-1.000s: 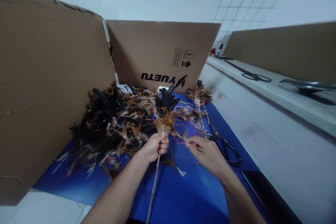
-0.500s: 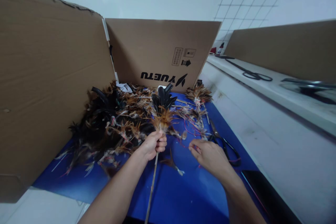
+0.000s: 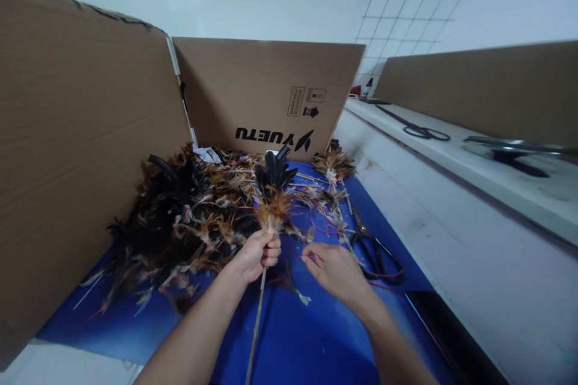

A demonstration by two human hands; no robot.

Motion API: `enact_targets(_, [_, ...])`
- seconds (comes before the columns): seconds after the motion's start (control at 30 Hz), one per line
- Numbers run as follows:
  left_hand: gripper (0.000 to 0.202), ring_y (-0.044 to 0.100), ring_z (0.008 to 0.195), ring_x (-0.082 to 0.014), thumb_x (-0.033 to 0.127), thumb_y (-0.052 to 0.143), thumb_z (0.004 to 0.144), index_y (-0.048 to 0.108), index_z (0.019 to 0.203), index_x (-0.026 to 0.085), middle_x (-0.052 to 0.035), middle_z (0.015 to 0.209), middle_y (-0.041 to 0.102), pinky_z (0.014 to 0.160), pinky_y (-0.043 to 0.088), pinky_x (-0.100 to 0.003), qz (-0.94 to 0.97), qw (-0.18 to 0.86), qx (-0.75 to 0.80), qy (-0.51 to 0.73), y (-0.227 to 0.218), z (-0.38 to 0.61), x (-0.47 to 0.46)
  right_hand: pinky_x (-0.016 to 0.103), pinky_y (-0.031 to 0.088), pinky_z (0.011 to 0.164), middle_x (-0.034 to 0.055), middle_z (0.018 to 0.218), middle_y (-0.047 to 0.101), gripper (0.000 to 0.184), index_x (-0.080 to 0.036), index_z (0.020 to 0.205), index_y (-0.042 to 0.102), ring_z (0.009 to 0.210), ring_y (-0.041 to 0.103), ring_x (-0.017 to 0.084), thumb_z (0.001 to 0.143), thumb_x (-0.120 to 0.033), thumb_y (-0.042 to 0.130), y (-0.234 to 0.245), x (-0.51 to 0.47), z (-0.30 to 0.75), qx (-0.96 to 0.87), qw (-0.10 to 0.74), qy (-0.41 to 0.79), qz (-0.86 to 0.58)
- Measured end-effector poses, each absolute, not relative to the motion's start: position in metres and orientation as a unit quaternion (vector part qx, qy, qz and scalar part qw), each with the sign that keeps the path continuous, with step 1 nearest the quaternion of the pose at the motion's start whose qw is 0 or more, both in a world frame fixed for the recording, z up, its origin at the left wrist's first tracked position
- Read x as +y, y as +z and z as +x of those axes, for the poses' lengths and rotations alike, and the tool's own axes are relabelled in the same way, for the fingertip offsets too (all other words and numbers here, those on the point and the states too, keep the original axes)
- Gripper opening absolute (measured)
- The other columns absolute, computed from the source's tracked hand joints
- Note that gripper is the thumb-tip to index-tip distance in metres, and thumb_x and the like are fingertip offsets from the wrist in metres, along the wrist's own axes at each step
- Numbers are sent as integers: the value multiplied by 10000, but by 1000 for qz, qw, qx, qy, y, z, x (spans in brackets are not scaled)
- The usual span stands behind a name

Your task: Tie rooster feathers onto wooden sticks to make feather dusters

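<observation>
My left hand [image 3: 261, 254] is closed around the thin stick of a feather duster [image 3: 274, 207], just below its feathers. Brown feathers ring the stick there, with glossy black ones at the tip; the bare stick runs down towards me. To the right, my right hand [image 3: 336, 271] is closed in a pinch on a thin red thread [image 3: 295, 254], which stretches faintly towards the duster. Below and between the hands lies a loose feather [image 3: 291, 286] with a pale end. Black-handled scissors [image 3: 377, 252] lie just beyond my right hand.
A heap of feathers [image 3: 176, 222] covers the left of the blue tabletop [image 3: 298, 343]. Cardboard walls [image 3: 262, 84] stand behind and left. Another feather bundle [image 3: 335, 162] lies at back right. A black flat object [image 3: 447, 331] lies right; a white ledge [image 3: 456, 144] holds more scissors [image 3: 419, 129].
My right hand has moved left, closer to the duster, still pinching the thread. My left hand keeps its grip on the stick. The whole view has shifted slightly.
</observation>
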State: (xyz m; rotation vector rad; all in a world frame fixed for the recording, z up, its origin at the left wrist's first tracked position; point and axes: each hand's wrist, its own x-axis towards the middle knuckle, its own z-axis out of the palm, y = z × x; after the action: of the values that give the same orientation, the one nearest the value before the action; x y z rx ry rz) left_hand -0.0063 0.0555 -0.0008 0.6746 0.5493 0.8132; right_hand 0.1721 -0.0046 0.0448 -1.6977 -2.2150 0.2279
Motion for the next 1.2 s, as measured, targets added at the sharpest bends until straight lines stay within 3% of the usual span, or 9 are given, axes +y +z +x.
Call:
enact_targets(0.2, [388,172,400,0,416,638,737,340,697,170,74,578,319,367,67,-138,331,827,263,370,-5,-2,52,229,377,606,12,755,671,183,-222,796,628,683,605,147,843,-225,452,41,-8,158,-787,211,95,-572])
enact_targets(0.4, [399,227,389,8,444,669,688,404,719,148,22,638,465,364,85,-143,325,813,314,368,-8,4,48,230,359,581,12,773,677,185,-216,787,634,646,585,132,841,-213,458,42,-10,149,-788,220,81,-569])
enact_targets(0.7, [430,190,376,-10,501,653,676,377,663,172,87,485,309,370,84,-151,369,792,338,349,-3,8,41,223,386,641,11,793,682,171,-222,816,636,704,606,135,851,-222,468,36,-8,149,-780,248,79,-570])
enact_targets(1.2, [424,206,413,-16,499,622,709,337,704,185,77,576,299,373,88,-154,391,797,323,327,-2,7,38,227,391,610,12,750,673,181,-214,804,644,652,588,135,850,-242,471,41,-5,160,-761,283,88,-577])
